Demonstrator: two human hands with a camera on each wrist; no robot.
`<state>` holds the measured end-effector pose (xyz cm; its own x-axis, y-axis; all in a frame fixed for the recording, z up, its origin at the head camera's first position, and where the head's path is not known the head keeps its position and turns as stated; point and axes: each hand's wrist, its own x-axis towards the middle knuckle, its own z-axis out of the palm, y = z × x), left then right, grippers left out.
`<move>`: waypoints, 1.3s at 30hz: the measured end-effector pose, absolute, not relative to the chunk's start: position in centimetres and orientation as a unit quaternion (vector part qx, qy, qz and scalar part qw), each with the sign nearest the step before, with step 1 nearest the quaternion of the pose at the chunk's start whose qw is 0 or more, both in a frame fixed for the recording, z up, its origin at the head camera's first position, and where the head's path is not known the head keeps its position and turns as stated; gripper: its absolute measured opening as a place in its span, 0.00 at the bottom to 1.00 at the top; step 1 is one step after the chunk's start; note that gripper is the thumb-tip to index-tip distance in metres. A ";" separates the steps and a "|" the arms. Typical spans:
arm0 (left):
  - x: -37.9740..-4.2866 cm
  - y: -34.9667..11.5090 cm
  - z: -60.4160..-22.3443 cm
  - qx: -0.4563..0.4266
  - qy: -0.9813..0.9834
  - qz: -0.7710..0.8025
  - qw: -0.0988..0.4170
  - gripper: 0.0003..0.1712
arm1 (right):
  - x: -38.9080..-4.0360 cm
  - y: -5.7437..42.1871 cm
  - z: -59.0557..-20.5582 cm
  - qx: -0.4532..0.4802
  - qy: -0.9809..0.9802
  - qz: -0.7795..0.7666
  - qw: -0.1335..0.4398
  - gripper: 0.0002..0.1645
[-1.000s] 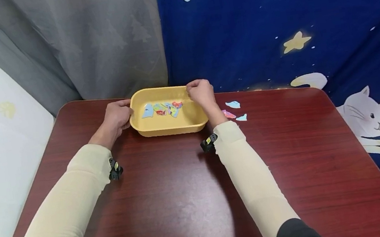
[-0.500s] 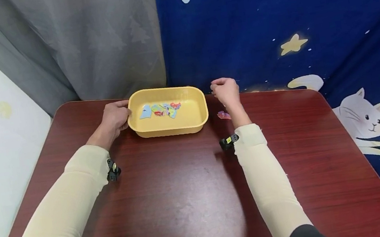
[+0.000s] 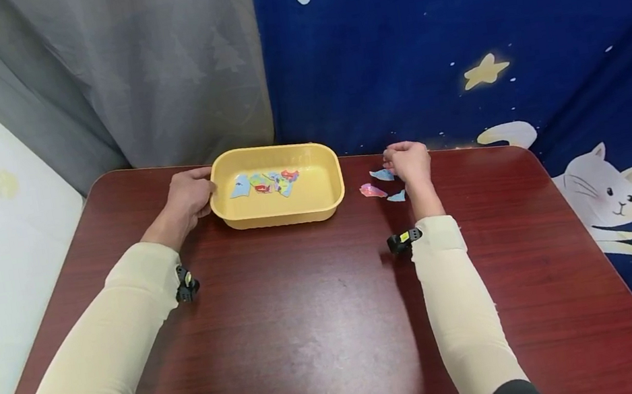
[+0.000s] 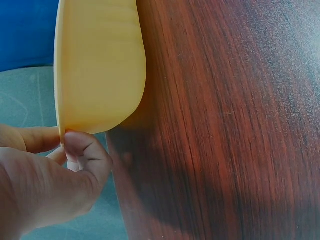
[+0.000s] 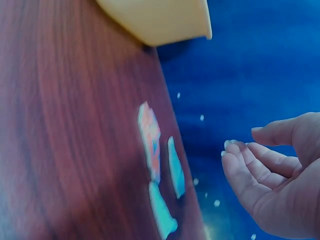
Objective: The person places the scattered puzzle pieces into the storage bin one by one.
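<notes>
The yellow, rounded plastic tub [image 3: 279, 219] is pinched by the left hand [image 3: 188, 196] and should be kept steady. Nothing is held by the loose right hand [image 3: 412, 163]; near it, the flat pink piece [image 3: 373, 190] and two flat blue pieces [image 3: 396, 196] on the red-brown desk [image 3: 309, 314] are best lifted by their edges.

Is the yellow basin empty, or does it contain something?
Not empty: the yellow basin holds several colourful pieces, seen lying on its bottom in the head view.

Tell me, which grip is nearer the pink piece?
Right: the right grip hangs just right of the pink piece; the left grip is across the tub, pinching its left rim.
</notes>
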<state>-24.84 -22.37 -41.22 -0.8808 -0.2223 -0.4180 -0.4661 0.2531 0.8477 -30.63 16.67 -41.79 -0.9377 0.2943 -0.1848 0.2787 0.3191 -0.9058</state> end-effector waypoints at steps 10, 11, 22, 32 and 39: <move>-25.0 -22.4 -41.4 -0.220 0.787 0.566 0.106 0.28 | -30.6 18.8 -43.6 -0.208 -0.813 0.542 -0.039 0.17; -25.0 -22.5 -41.4 -0.220 0.787 0.566 0.107 0.28 | -30.6 18.9 -43.8 -0.209 -0.815 0.539 -0.045 0.17; -24.9 -22.6 -41.3 -0.214 0.788 0.567 0.109 0.28 | -31.0 19.1 -45.5 -0.203 -0.819 0.527 -0.099 0.24; -25.2 -22.6 -41.3 -0.217 0.785 0.570 0.109 0.28 | -31.6 18.7 -45.6 -0.207 -0.855 0.467 -0.089 0.22; -25.1 -22.5 -41.3 -0.219 0.785 0.569 0.109 0.28 | -31.6 18.3 -45.7 -0.205 -0.881 0.418 -0.087 0.10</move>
<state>-25.07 -22.52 -41.29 -0.8800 -0.2193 -0.4213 -0.4685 0.2555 0.8457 -31.64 18.26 -45.69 -0.9005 0.2892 -0.3248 0.4345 0.5667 -0.7001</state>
